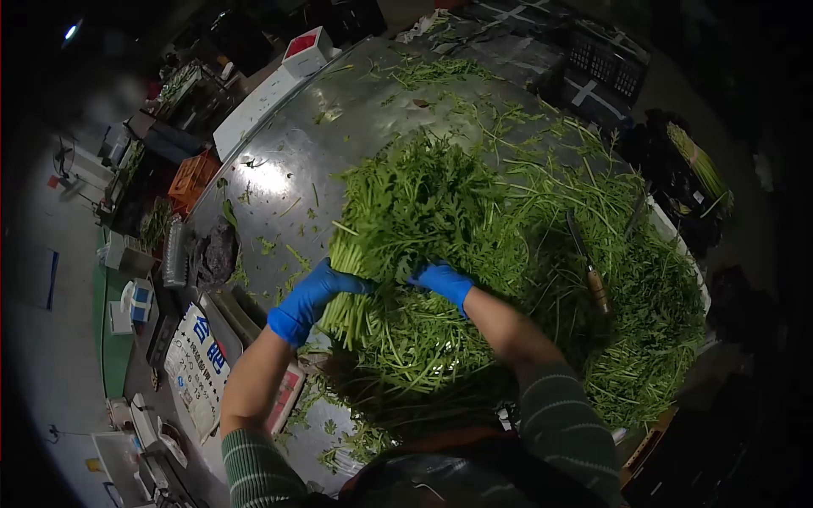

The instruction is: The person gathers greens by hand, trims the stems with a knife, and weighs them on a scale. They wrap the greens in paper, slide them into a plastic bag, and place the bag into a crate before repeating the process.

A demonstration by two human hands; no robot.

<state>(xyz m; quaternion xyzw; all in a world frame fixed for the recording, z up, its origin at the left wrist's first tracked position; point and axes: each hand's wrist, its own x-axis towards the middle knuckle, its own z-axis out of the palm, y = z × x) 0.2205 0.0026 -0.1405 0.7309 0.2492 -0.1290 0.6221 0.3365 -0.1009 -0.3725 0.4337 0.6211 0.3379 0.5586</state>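
A large bunch of leafy greens (pixel 415 190) lies over the metal table, its pale cut stems pointing left and its leaves to the right. My left hand (pixel 318 296), in a blue glove, is wrapped round the stems. My right hand (pixel 442 282), also blue-gloved, reaches into the leaves at the bunch's lower right; its fingertips are partly hidden there. A knife with a wooden handle (pixel 598 289) rests on the heap of loose greens (pixel 644 339) to the right of my right hand. More loose stems lie beneath the bunch, close to my body.
The metal table (pixel 288 152) carries scattered leaf scraps. A printed sack (pixel 196 372) and dark crumpled plastic (pixel 212 254) lie at left. Beyond the left edge is an orange crate (pixel 193 179). A white box (pixel 307 51) stands at the far edge, a black crate (pixel 605 68) at upper right.
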